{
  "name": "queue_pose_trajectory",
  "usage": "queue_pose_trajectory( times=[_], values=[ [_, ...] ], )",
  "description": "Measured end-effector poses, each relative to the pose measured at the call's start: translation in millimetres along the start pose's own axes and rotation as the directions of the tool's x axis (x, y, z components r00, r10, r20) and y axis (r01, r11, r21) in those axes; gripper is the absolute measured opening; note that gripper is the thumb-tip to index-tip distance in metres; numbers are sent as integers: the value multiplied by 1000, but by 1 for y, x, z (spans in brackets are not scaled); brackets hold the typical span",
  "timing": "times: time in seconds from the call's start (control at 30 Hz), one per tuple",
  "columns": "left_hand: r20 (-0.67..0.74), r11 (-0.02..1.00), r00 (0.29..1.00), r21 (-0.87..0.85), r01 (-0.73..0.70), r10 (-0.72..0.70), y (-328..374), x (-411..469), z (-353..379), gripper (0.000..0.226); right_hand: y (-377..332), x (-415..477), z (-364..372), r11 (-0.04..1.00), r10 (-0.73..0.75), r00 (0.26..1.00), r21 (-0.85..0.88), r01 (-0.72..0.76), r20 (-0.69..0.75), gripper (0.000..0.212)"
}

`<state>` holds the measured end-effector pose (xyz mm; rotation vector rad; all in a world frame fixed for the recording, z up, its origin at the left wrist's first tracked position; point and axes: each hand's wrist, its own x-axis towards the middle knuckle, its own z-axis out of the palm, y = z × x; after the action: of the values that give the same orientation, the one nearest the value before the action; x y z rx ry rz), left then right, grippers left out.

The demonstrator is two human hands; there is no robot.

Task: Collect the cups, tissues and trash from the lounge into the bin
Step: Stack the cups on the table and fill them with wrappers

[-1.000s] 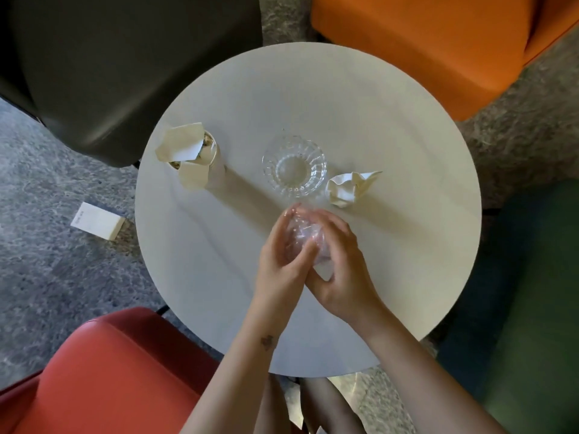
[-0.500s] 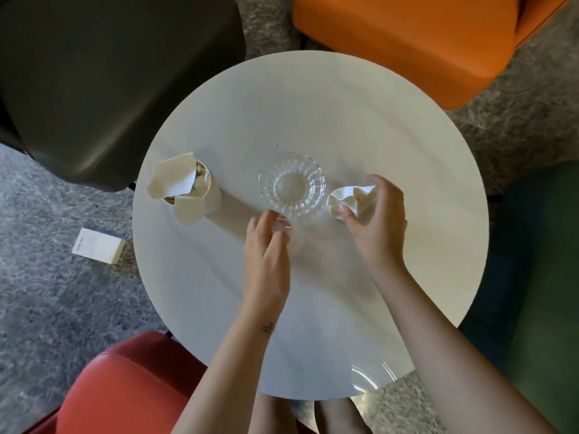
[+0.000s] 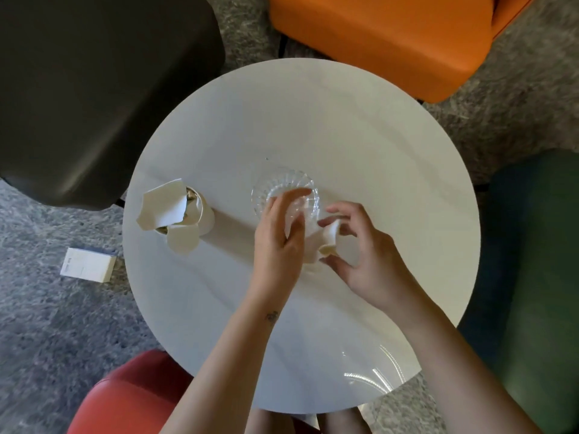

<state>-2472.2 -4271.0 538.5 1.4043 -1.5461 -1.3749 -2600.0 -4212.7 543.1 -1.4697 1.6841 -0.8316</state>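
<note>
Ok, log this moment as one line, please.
left hand: pinches clear plastic over glass cup | right hand: grips crumpled tissue | paper cup: on table, stuffed | bin: not in view

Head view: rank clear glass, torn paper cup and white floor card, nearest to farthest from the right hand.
1. Clear glass, just beyond the right hand.
2. Torn paper cup, left side of the table.
3. White card, on carpet far left.
</note>
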Motion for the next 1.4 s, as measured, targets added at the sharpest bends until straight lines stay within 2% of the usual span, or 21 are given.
queue_pose_trajectory(
  times=[0.1,0.17,0.27,0.4,0.5,0.6,0.67,0.73,0.83,0.9,1.0,1.17,1.4],
  values=[
    [82,974,993,-202,104,-89,5,-2,-3,30,-6,7,11,998,-11,999,67,14,-46,69],
    [91,955,989,-263,135,-115,6,-4,-5,28,-9,11,18,998,-4,996,62,10,-91,74],
    [134,968,986,-215,126,-99,5,-6,-7,39,-12,15,26,997,-65,992,23,68,-107,72],
    [133,967,986,-221,128,-101,2,-11,-12,56,-15,18,30,988,-124,989,-99,116,-79,55],
    [34,972,998,-228,58,-51,7,-14,-18,61,-24,17,37,993,-118,989,14,120,-92,53],
    [-31,991,1000,-134,0,-4,10,-15,-27,60,-35,19,47,983,-122,988,127,134,-98,42],
    [-47,1000,999,-21,-19,18,9,-18,-36,60,-39,23,53,983,-126,985,121,140,-114,40],
    [-136,990,987,126,-63,80,6,-20,-50,58,-40,29,59,984,-101,988,135,117,-120,37],
    [-366,923,899,374,-94,240,-6,-17,-80,54,-44,37,67,984,-65,989,159,86,-133,37],
    [-477,886,847,463,15,235,-19,-12,-96,57,-44,41,72,984,-57,985,157,84,-165,38],
    [-502,850,859,492,188,100,-37,-5,-102,69,-39,43,76,987,-52,976,140,83,-212,40],
    [-434,868,901,445,222,-8,-57,6,-95,80,-29,42,83,988,-21,977,142,52,-213,37],
    [-537,923,837,368,114,110,-64,11,-84,66,-16,43,86,992,16,969,128,16,-248,38]
  ],
)
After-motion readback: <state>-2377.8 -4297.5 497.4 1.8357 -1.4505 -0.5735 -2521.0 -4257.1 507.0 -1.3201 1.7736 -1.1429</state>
